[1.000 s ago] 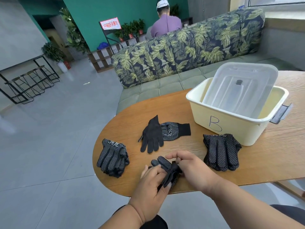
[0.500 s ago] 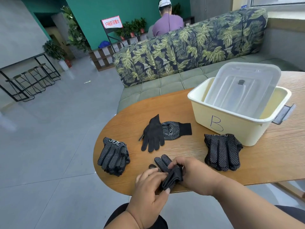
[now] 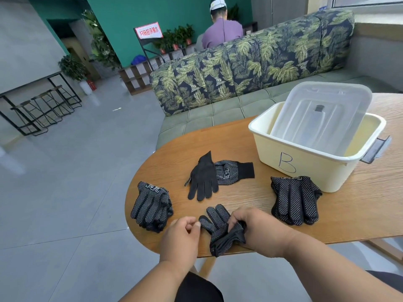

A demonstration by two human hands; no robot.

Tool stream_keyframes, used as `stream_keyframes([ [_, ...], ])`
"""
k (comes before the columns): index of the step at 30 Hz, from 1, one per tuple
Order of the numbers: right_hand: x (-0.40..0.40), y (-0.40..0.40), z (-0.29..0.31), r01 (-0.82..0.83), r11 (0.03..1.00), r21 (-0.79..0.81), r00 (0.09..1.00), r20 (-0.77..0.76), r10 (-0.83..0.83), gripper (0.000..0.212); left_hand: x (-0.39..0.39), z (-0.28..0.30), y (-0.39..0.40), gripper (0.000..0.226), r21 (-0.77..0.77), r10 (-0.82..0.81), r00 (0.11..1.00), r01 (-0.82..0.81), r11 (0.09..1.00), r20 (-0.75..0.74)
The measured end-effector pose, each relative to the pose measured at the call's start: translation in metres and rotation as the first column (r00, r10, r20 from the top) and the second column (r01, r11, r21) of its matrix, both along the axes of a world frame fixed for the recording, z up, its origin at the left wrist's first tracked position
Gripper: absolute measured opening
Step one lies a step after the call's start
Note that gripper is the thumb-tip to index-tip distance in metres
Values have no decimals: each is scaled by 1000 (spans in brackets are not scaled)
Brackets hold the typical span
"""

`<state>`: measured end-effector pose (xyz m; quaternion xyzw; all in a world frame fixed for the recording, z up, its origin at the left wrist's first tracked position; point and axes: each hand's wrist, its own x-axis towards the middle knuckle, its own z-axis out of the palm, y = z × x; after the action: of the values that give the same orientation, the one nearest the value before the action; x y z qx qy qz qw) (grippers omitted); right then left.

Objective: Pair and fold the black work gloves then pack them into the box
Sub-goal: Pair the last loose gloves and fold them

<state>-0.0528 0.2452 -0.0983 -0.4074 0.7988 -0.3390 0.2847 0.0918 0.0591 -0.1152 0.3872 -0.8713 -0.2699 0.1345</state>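
Observation:
At the table's near edge lies a black dotted glove pair (image 3: 220, 227), fingers pointing away. My right hand (image 3: 259, 232) grips its bunched cuff end. My left hand (image 3: 181, 238) hovers just left of the glove fingers, fingers loosely curled, holding nothing. A folded dotted pair (image 3: 152, 205) sits at the left edge, another folded pair (image 3: 294, 199) lies in front of the box. Two loose gloves (image 3: 218, 173) lie crossed in the middle. The cream box (image 3: 305, 162) marked B stands at the right, its clear lid (image 3: 322, 114) leaning inside it.
The oval wooden table (image 3: 359, 205) drops off close to my hands and at the left. A leaf-print sofa (image 3: 250, 68) stands behind it, with a seated person (image 3: 222, 31) beyond. Metal stools (image 3: 43, 107) stand far left on the grey floor.
My left hand has let go of the glove pair and drawn back to the left. My right hand keeps its hold on the cuff end, and the glove fingers now lie uncovered.

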Motion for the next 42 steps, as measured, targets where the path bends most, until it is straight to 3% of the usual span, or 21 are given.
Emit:
stream_keyframes([
  [6,-1,1,-1,-11,1000,-16,1000,16,11,27,-10,3,-1,14,42,37,997,-40,998,64],
  [15,-1,2,2,-8,1000,-12,999,33,9,26,-16,11,0,18,234,90,996,-82,969,-22],
  [23,-1,-1,0,-14,1000,8,1000,18,14,44,-21,10,2,23,324,119,988,-81,943,-99],
  [26,-1,-2,-2,-20,1000,21,1000,0,20,49,-19,8,-1,24,283,68,996,-49,958,-57],
  [31,0,-1,2,-57,998,37,997,-50,59,44,-16,9,3,15,65,1,1000,-2,998,13],
  [37,1,-2,2,-90,995,42,992,-84,94,37,-19,11,3,2,98,9,1000,-10,995,11],
  [42,3,-3,8,-96,992,77,990,-92,103,34,-20,9,3,5,62,6,1000,-8,998,30],
])
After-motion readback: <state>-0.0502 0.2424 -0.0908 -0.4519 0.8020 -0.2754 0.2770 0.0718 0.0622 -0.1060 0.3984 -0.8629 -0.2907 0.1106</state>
